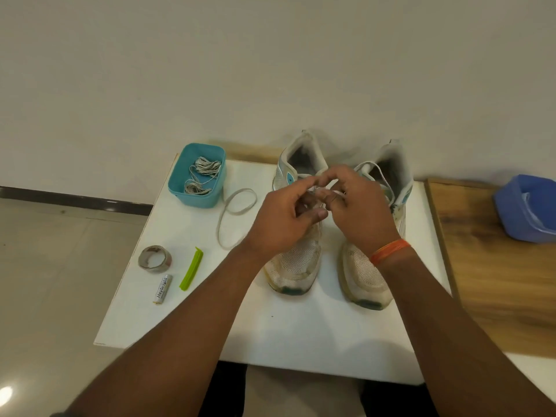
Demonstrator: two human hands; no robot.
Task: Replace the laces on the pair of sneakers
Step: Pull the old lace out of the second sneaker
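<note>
Nearest, both forearms reach over the white board (pixel 301 335). The left hand (pixel 279 218) and right hand (pixel 358 206), fingers curled, meet above the left sneaker (pixel 296 260), apparently pinching a white lace (pixel 319 192) near its upper eyelets; the grip itself is blurred. Judged step: lacing or tying off this shoe. Next: tensioning evenly. Beyond, the right sneaker (pixel 365 278) stands alongside.

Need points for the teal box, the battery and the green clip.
teal box (pixel 192 197), head view, front wall.
battery (pixel 162 289), head view, middle of its label.
green clip (pixel 191 269), head view, middle of its length.
</note>
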